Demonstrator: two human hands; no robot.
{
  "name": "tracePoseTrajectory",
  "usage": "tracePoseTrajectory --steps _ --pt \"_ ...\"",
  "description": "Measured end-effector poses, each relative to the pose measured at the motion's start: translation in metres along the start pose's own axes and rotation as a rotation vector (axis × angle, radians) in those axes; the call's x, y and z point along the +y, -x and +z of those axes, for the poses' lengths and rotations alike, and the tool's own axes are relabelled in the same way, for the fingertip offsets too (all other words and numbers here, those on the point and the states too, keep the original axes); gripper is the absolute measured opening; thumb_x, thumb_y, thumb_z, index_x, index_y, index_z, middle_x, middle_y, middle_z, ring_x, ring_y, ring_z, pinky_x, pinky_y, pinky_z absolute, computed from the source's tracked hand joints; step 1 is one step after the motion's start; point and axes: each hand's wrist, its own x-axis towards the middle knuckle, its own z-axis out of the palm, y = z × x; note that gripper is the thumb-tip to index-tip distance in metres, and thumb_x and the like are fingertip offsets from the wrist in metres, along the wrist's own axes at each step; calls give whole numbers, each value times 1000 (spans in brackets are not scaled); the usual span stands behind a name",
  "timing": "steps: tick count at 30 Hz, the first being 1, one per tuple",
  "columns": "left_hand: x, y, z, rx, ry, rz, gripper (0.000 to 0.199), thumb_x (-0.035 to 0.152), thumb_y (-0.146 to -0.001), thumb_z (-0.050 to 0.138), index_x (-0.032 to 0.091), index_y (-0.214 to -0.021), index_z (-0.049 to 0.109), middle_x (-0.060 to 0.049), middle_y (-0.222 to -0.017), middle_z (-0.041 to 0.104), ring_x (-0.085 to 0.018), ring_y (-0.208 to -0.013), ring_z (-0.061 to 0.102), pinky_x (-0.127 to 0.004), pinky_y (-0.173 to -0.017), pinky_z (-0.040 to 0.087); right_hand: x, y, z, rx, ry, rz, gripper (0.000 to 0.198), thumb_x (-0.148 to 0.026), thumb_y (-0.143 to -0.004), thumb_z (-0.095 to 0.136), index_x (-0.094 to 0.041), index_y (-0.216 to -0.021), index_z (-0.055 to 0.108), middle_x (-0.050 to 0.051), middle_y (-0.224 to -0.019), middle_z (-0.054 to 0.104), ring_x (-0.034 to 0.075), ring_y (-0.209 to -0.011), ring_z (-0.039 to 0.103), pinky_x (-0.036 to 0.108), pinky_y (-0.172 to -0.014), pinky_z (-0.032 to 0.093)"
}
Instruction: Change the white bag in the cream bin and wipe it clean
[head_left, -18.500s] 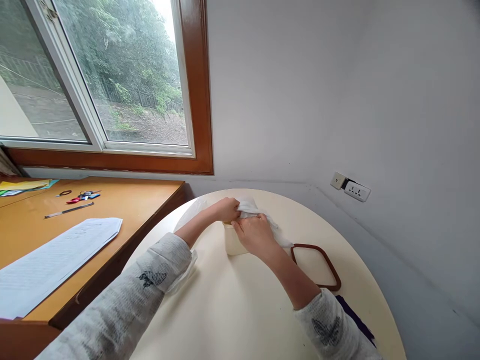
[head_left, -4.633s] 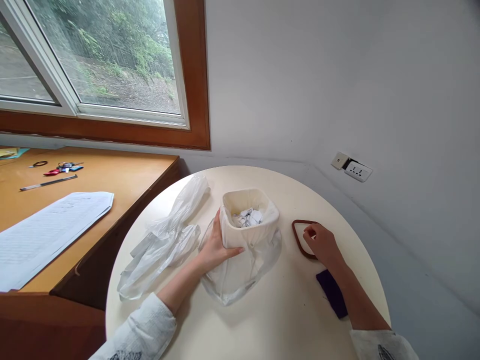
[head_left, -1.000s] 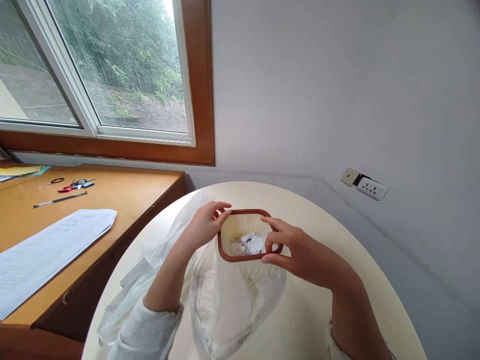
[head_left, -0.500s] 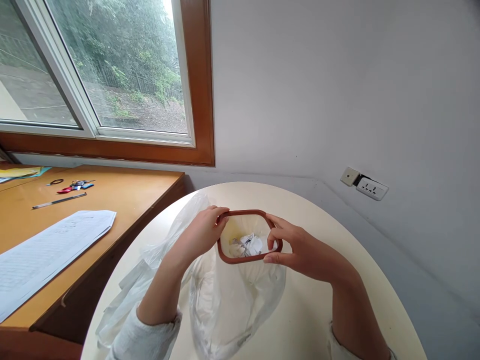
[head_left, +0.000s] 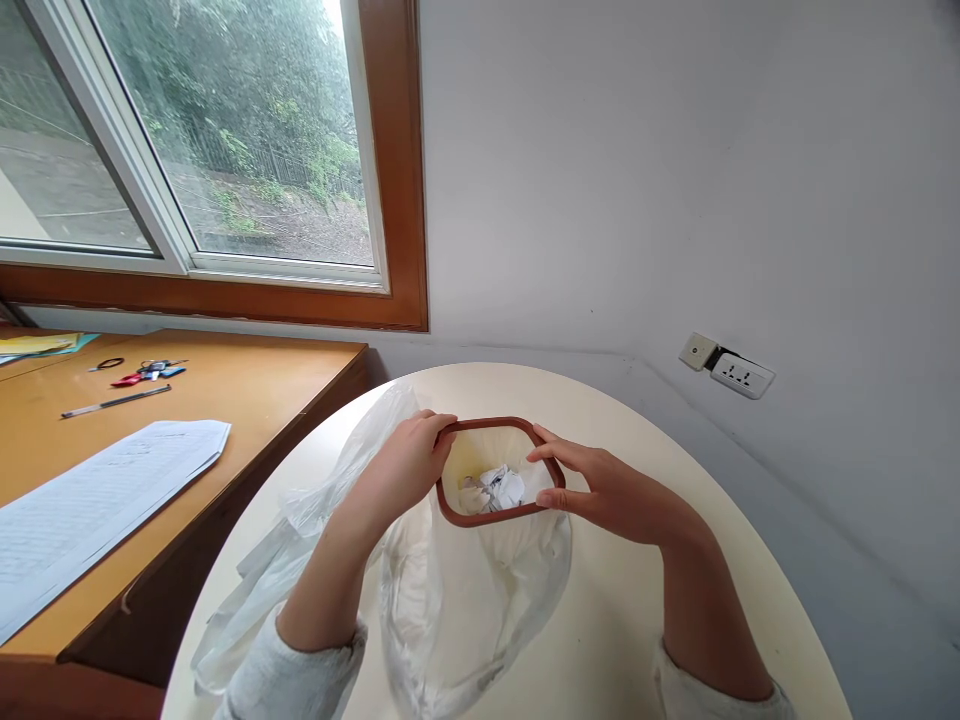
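A small trash bin (head_left: 480, 570) with a brown rim ring (head_left: 491, 518) stands upright on the round table. A thin translucent plastic bag (head_left: 536, 610) hangs around its outside and spreads over the tabletop. Crumpled white paper (head_left: 502, 487) lies inside the bin. My left hand (head_left: 409, 460) is closed around the rim's left side, with its fingertips partly hidden. On the right side, my right hand (head_left: 600, 485) spans the rim, its thumb on the front right corner and its fingers over the back right edge, some reaching over the opening.
Another translucent plastic bag (head_left: 270, 570) lies at the left of the cream round table (head_left: 720, 600). A wooden desk (head_left: 262, 370) adjoins on the left, bearing paper sheets (head_left: 112, 500), a pen (head_left: 116, 401) and keys (head_left: 154, 371). A wall with sockets (head_left: 741, 375) stands behind.
My right hand's fingers have straightened from a curl inside the rim, and its thumb has shifted slightly along the front right corner. My left hand stays on the rim.
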Motion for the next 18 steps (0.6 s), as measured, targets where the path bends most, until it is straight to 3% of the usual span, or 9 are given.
tracePoseTrajectory --steps 4,7,12,18 --pt "0 -1 1 15 6 -5 34 36 -87 30 21 -85 61 -8 -97 58 -21 -81 57 -28 -62 45 7 -4 1 -6 -22 -23 61 -56 -76 52 -29 -130 44 1 -147 26 26 -133 26 42 -103 31" --pt "-1 -2 2 13 6 -3 34 37 -87 31 21 -87 61 -8 -94 58 -21 -80 57 -29 -62 46 11 -6 2 12 -47 -32 58 -54 -80 49 -28 -132 42 2 -147 23 25 -135 21 42 -106 27" --pt "0 -3 4 15 -9 7 34 37 -86 32 22 -86 63 -7 -92 59 -21 -79 57 -28 -63 45 14 -9 4 60 -64 -66 44 -43 -89 38 -28 -131 44 1 -144 32 22 -135 22 42 -107 27" --pt "0 -3 4 8 -6 -10 31 37 -84 37 23 -93 63 -7 -93 59 -20 -77 57 -27 -62 44 15 -12 6 101 -59 -75 40 -38 -91 35 -29 -129 46 -2 -142 35 20 -134 26 39 -107 29"
